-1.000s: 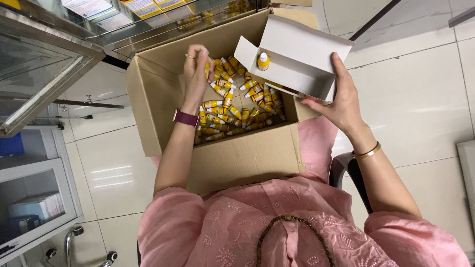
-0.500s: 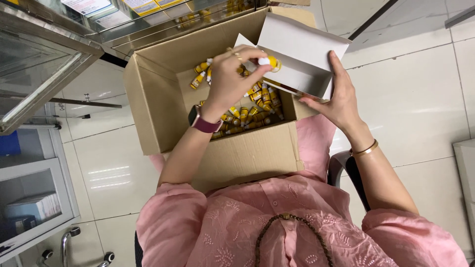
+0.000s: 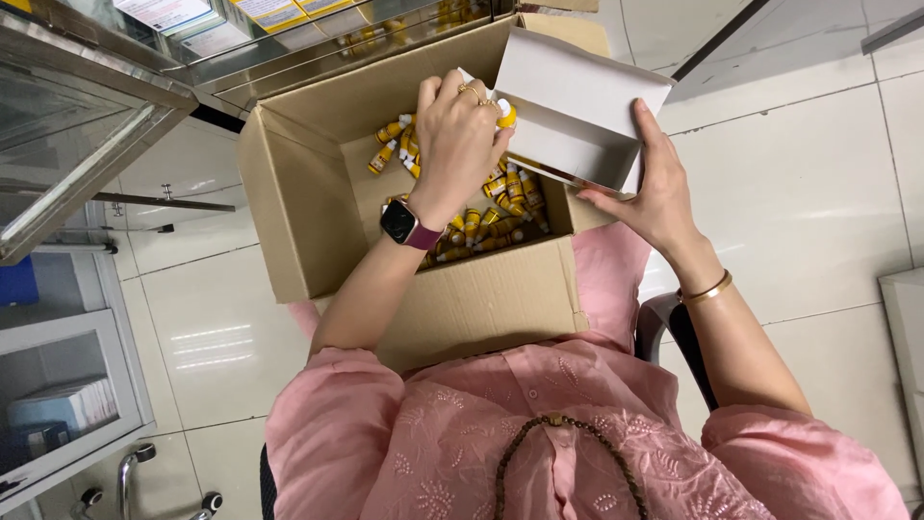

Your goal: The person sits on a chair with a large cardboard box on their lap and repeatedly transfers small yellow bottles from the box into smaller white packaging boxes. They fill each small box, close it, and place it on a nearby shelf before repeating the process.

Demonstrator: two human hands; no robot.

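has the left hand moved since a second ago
Yes. The left hand rose out of the carton to the white box's edge.

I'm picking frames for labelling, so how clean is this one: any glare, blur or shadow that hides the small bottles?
Head view: sharp overall; bright glare patches on the floor tiles and the glass cabinet; the bottles lie in the cardboard box's soft shade, colours still readable; the left hand covers some.

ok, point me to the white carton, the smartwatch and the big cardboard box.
white carton point(image 3: 577, 91), head view, on its inner back wall.
smartwatch point(image 3: 398, 221), head view, on the dark screen at the left wrist.
big cardboard box point(image 3: 481, 303), head view, on the near outer wall.
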